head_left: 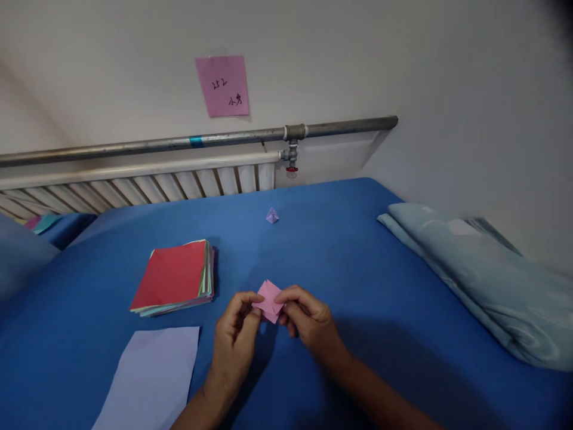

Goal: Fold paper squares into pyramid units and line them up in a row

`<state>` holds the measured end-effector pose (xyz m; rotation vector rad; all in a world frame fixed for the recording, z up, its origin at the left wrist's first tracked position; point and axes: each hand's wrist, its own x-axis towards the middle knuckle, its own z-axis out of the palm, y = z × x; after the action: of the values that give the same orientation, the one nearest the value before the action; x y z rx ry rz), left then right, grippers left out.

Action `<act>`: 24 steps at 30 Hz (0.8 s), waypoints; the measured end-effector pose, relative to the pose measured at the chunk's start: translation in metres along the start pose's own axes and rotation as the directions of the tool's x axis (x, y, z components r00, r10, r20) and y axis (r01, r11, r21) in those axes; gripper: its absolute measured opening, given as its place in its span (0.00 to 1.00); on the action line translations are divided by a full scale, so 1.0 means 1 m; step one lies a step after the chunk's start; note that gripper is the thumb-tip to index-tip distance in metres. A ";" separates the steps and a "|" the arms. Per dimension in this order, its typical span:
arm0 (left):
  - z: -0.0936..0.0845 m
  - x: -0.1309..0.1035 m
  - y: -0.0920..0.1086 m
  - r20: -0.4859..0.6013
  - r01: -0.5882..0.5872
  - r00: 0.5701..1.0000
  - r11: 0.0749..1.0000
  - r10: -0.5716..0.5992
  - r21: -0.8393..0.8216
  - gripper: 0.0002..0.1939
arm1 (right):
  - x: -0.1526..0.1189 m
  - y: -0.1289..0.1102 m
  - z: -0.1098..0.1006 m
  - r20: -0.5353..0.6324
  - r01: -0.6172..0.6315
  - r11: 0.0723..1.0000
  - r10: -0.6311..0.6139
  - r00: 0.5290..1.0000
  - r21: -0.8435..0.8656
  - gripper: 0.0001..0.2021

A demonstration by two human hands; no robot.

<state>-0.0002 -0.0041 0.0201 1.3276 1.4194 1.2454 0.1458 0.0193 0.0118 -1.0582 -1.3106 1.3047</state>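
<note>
A small piece of folded pink origami paper [270,297] is held up between both hands, above the blue sheet [358,251]. On its left side, my left hand [237,328] pinches an edge between thumb and fingers. My right hand [311,319] grips the opposite side the same way, the other fingers curled under. Creases and a pointed top show on the paper; its underside is hidden. Farther back lies a small folded purple paper piece [272,215]. To the left sits a stack of coloured paper with a red sheet [172,275] on top.
A pale lavender sheet of paper [150,376] lies at the front left. A folded light-blue blanket [483,280] rests along the right side. Behind the bed stand a white radiator [179,185] and a metal pipe [147,146]. A pink note [224,86] hangs on the wall.
</note>
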 end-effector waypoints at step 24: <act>0.002 0.007 -0.003 0.203 0.249 0.958 0.939 -0.202 -0.239 0.21 | 0.009 -0.004 -0.012 0.082 -0.102 0.981 0.116 0.990 -0.166 0.11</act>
<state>0.0005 0.0032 0.0169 1.0341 1.1976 1.0910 0.1570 0.0296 0.0152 -1.2094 -1.4645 1.3594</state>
